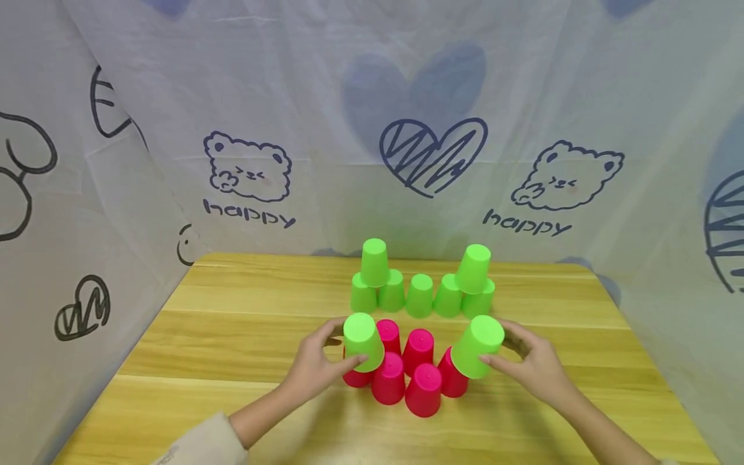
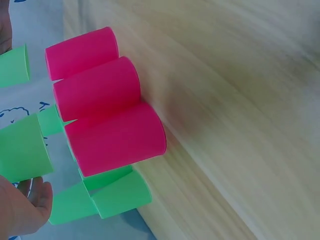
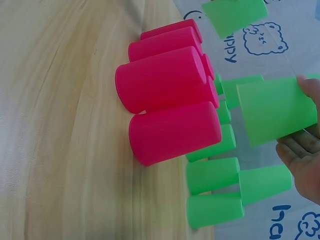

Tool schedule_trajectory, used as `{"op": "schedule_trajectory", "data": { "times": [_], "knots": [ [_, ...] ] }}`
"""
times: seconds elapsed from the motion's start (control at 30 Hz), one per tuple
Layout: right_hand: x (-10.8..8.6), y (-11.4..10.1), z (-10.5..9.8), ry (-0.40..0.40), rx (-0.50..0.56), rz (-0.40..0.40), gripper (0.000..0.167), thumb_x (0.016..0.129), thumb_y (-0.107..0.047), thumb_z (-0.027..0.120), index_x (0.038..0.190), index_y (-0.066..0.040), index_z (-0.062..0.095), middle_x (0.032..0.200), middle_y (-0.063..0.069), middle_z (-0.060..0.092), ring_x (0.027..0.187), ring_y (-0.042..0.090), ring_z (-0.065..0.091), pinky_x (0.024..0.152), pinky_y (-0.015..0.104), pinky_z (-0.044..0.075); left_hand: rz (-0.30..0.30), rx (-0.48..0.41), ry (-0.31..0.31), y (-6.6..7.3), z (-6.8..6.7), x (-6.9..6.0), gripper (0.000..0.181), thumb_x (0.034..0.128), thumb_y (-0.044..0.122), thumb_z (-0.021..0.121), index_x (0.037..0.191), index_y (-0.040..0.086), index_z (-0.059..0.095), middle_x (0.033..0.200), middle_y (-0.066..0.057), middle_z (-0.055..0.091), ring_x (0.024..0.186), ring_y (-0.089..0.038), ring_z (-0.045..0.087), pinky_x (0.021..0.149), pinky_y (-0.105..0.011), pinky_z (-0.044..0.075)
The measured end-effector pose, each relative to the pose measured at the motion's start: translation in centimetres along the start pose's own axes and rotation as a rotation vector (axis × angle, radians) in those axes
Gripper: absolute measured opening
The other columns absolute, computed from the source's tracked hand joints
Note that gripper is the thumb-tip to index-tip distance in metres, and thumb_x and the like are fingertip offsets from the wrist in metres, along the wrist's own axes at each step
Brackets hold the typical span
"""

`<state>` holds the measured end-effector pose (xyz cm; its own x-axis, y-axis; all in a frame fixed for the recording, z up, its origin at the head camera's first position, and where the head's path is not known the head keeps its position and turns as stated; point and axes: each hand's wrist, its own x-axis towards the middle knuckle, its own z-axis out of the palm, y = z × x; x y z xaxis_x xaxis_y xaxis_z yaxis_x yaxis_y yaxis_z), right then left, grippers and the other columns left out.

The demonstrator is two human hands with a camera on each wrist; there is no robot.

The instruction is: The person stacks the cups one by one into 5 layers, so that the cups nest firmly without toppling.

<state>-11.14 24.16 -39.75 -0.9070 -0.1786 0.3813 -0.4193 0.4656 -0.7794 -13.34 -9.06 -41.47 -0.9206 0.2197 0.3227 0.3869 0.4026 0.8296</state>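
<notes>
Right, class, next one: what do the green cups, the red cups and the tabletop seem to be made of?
Green cups: probably plastic, smooth and fairly matte, judging by their even colour and crisp edges.
Red cups: likely plastic too, with the same unbroken colour and smooth walls.
Tabletop: wood or wood-look laminate, smooth; grain streaks show, but which it is stays open.

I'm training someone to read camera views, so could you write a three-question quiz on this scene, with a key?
1. The left hand and right hand hold cups. What colour are the held cups?
a) both red
b) both green
c) one of each

2. True or false: in the head view, the red cups stand in front of the back row of green cups.

3. How many upper green cups rest on that row?

Key:
1. b
2. True
3. Two
</notes>
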Motion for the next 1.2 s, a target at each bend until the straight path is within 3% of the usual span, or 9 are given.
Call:
{"op": "schedule_trajectory", "data": {
  "times": [0.17, 0.3, 0.43, 0.57, 0.73, 0.9, 1.0, 1.13, 1.2],
  "knots": [
    [0.8, 0.1, 0.2, 0.019, -0.003, 0.026, 0.049, 0.073, -0.002, 0.075, 0.118, 0.007, 0.056, 0.109, -0.032, 0.053, 0.097, -0.015, 0.053, 0.085, 0.005, 0.045, -0.002, -0.022, 0.023, -0.1, 0.3, 0.8, 0.052, 0.0692, 0.01, 0.08, 0.116, 0.005, 0.058, 0.107, -0.006, 0.067, 0.098, -0.023, 0.063, 0.082, -0.031, 0.054],
    [1.4, 0.1, 0.4, 0.031, -0.012, 0.046, 0.049, 0.074, -0.003, 0.075, 0.118, 0.006, 0.056, 0.113, -0.003, 0.065, 0.097, -0.015, 0.052, 0.085, 0.005, 0.044, -0.003, -0.026, 0.028, -0.3, 0.6, 1.5, 0.05, 0.0705, 0.014, 0.08, 0.115, 0.006, 0.059, 0.108, -0.006, 0.067, 0.098, -0.023, 0.063, 0.082, -0.031, 0.053],
    [1.9, 0.2, 0.7, 0.041, -0.023, 0.078, 0.049, 0.075, -0.005, 0.074, 0.119, 0.006, 0.056, 0.114, 0.023, 0.063, 0.095, -0.017, 0.05, 0.085, 0.004, 0.043, -0.003, -0.035, 0.032, -0.5, 0.8, 2.2, 0.05, 0.0709, 0.015, 0.08, 0.116, 0.007, 0.059, 0.108, -0.006, 0.067, 0.099, -0.023, 0.063, 0.083, -0.038, 0.053],
    [2.6, 0.4, 1.1, 0.048, -0.017, 0.109, 0.049, 0.075, -0.005, 0.074, 0.119, 0.007, 0.055, 0.115, 0.024, 0.062, 0.094, -0.019, 0.049, 0.085, 0.004, 0.043, -0.011, -0.039, 0.036, -0.4, 1.1, 2.9, 0.052, 0.071, 0.013, 0.08, 0.117, 0.006, 0.058, 0.11, -0.007, 0.066, 0.101, -0.025, 0.063, 0.084, -0.044, 0.053],
    [3.5, 0.6, 1.6, 0.057, 0.004, 0.117, 0.049, 0.076, -0.003, 0.074, 0.12, 0.006, 0.055, 0.114, 0.023, 0.063, 0.094, -0.018, 0.05, 0.086, 0.005, 0.044, -0.008, -0.032, 0.039, -0.2, 1.5, 3.9, 0.053, 0.0715, 0.011, 0.079, 0.119, 0.005, 0.056, 0.111, -0.008, 0.065, 0.101, -0.026, 0.062, 0.085, -0.043, 0.053],
    [4.6, 0.5, 2.2, 0.058, 0.025, 0.135, 0.051, 0.076, -0.005, 0.074, 0.122, 0.005, 0.054, 0.116, 0.022, 0.062, 0.095, -0.016, 0.05, 0.093, 0.024, 0.049, 0.014, -0.023, 0.038, -0.2, 2.0, 4.9, 0.052, 0.0726, 0.011, 0.078, 0.119, 0.004, 0.055, 0.109, -0.01, 0.065, 0.099, -0.026, 0.062, 0.083, -0.044, 0.052],
    [5.2, 0.6, 2.6, 0.054, 0.029, 0.16, 0.052, 0.077, -0.005, 0.073, 0.124, 0.004, 0.053, 0.119, 0.022, 0.06, 0.101, -0.005, 0.056, 0.095, 0.034, 0.048, 0.021, -0.02, 0.041, -0.1, 2.3, 5.5, 0.053, 0.0734, 0.013, 0.078, 0.119, 0.002, 0.055, 0.109, -0.012, 0.065, 0.099, -0.027, 0.061, 0.082, -0.044, 0.052],
    [5.9, 0.9, 3.1, 0.059, 0.024, 0.183, 0.052, 0.077, -0.004, 0.073, 0.124, 0.005, 0.052, 0.121, 0.023, 0.059, 0.111, 0.026, 0.059, 0.096, 0.037, 0.047, 0.019, -0.018, 0.05, 0.0, 2.8, 6.2, 0.054, 0.0736, 0.013, 0.078, 0.12, 0.001, 0.054, 0.111, -0.013, 0.064, 0.1, -0.029, 0.061, 0.083, -0.044, 0.053],
    [6.2, 1.0, 3.3, 0.064, 0.018, 0.192, 0.053, 0.077, -0.004, 0.073, 0.125, 0.006, 0.052, 0.121, 0.024, 0.058, 0.112, 0.035, 0.057, 0.095, 0.039, 0.047, 0.017, -0.009, 0.054, -0.1, 3.0, 6.5, 0.054, 0.0738, 0.013, 0.078, 0.12, 0.0, 0.054, 0.111, -0.014, 0.064, 0.1, -0.029, 0.061, 0.083, -0.044, 0.053]
  ]
}}
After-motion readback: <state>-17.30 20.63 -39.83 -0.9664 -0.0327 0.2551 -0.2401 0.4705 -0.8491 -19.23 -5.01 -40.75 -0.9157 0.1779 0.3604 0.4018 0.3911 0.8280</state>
